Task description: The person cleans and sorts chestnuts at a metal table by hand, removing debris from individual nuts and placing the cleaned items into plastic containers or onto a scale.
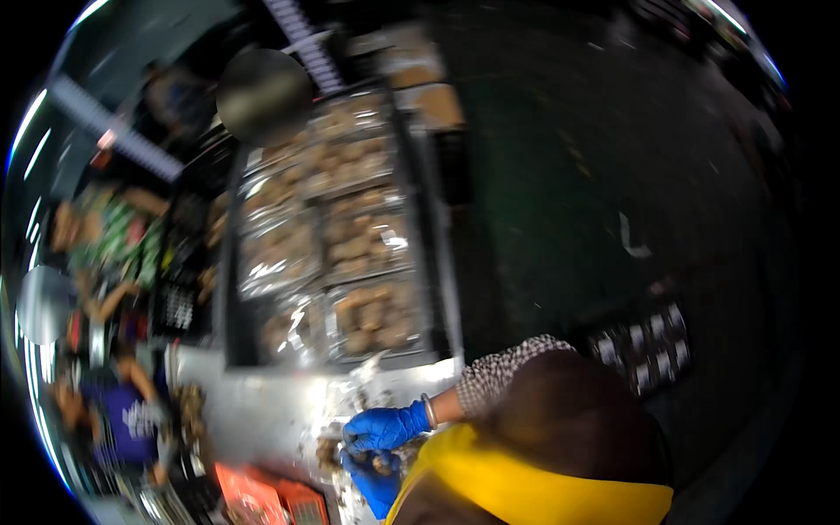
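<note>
The left grip [371, 486] curls around a brownish lump [381, 465]; whether the right grip [385, 428] beside it pinches anything, I cannot tell.

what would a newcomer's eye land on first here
Probably the blue-gloved right hand and left hand, close together over the metal table at lower centre, and the yellow band at lower right. Next come the clear bags of tan lumps in the big dark tray, upper middle, and the orange-red container at bottom left.
</note>
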Motion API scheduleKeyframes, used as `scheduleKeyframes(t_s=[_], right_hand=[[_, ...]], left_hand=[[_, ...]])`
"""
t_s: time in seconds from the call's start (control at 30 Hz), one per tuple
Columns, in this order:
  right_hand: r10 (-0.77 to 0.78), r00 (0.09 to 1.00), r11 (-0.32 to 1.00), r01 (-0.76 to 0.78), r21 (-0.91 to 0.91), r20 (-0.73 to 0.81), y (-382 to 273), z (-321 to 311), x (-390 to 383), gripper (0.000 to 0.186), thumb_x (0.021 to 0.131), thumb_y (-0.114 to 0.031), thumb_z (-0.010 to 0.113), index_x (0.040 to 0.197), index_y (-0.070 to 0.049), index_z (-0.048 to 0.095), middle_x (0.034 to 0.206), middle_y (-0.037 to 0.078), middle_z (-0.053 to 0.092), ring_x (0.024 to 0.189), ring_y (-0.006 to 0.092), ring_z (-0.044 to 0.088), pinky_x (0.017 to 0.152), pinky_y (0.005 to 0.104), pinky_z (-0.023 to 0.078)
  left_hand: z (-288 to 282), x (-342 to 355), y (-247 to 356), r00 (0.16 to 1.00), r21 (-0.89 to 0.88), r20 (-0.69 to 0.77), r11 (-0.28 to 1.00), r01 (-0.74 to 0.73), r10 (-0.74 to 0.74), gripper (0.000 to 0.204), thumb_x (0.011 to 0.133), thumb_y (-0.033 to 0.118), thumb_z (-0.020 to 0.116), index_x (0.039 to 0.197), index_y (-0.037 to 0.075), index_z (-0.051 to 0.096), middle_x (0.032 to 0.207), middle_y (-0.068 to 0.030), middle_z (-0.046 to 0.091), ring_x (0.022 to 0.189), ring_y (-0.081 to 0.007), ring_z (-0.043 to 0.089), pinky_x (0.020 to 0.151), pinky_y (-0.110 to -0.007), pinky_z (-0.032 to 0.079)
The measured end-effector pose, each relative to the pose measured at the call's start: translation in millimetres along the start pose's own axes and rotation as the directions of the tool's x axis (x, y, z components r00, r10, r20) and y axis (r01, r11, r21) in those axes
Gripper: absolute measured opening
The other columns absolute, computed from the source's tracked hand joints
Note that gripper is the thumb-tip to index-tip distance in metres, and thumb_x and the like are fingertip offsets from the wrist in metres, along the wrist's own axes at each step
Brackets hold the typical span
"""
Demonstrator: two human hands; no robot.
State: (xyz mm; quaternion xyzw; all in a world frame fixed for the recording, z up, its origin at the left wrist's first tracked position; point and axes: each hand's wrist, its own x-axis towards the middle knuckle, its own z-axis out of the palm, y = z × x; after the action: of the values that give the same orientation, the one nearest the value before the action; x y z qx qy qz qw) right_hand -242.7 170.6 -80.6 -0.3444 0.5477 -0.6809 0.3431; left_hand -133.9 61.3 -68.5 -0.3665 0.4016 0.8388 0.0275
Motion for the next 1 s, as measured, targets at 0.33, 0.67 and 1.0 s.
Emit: scheduleKeyframes(t_s=[0.33,0.67,1.0], right_hand=[[0.236,0.575,0.777,-0.596,-0.203,-0.783,124,-95,-302,0.03,0.081,-0.03,0.047,0.082,-0.004,0.06,0.082,0.019,0.059,0.07,0.0319,0.055,0.066,0.0404,0.043],[0.455,0.44,0.052,-0.881,-0.47,-0.774,167,-201,-566,0.026,0.086,-0.023,0.043,0.095,-0.005,0.06,0.094,0.016,0.059,0.083,0.0301,0.056,0.076,0.0412,0.042],[0.464,0.262,-0.47,-0.737,-0.486,-0.846,206,-282,-621,0.024,0.083,-0.02,0.043,0.092,-0.011,0.064,0.096,0.013,0.061,0.087,0.0277,0.059,0.076,0.0427,0.044]], left_hand=[[100,0,-76,0.9,0.413,-0.023,0.816,0.404,-0.434,0.038,0.088,0.047,0.038,0.082,0.013,0.053,0.054,-0.0052,0.048,0.044,-0.0145,0.043,0.043,-0.026,0.036],[121,42,-93,0.776,0.65,0.23,0.686,0.327,-0.587,0.023,0.086,0.03,0.045,0.09,0.01,0.057,0.061,0.0012,0.051,0.047,-0.0068,0.044,0.041,-0.018,0.033],[98,41,-115,0.863,0.592,0.324,0.795,0.134,-0.387,0.033,0.086,0.039,0.051,0.089,0.008,0.059,0.057,0.0009,0.049,0.037,-0.0059,0.036,0.034,-0.019,0.026]])
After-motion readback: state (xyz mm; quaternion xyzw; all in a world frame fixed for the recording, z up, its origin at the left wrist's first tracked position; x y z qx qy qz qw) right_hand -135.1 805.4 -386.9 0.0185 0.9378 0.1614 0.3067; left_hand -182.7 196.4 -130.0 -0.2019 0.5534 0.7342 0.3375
